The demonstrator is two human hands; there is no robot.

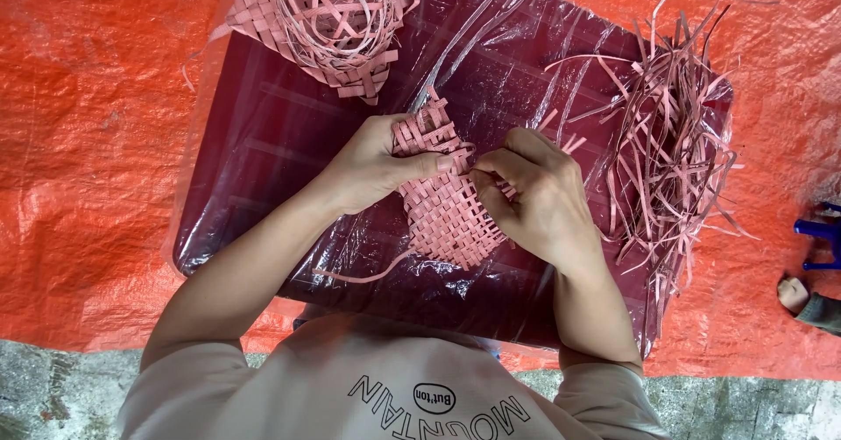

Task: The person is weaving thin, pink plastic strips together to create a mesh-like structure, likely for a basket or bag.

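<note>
Weaving half-grown: left hand point(372, 164) grips the pink woven mat point(447, 208), right hand point(534, 190) pinches a strip; loose strips point(674, 133) wait at three o'clock.

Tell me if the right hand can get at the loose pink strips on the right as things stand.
Probably yes. The pile of loose strips lies just beyond the right hand on the same wrapped maroon board, with nothing between them. The hand would first have to let go of the woven mat.

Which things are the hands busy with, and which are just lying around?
In use: left hand and right hand pinch the pink woven mat.

Lying about: half-woven pink basket, heap of loose pink strips, blue stool at the edge.
</note>
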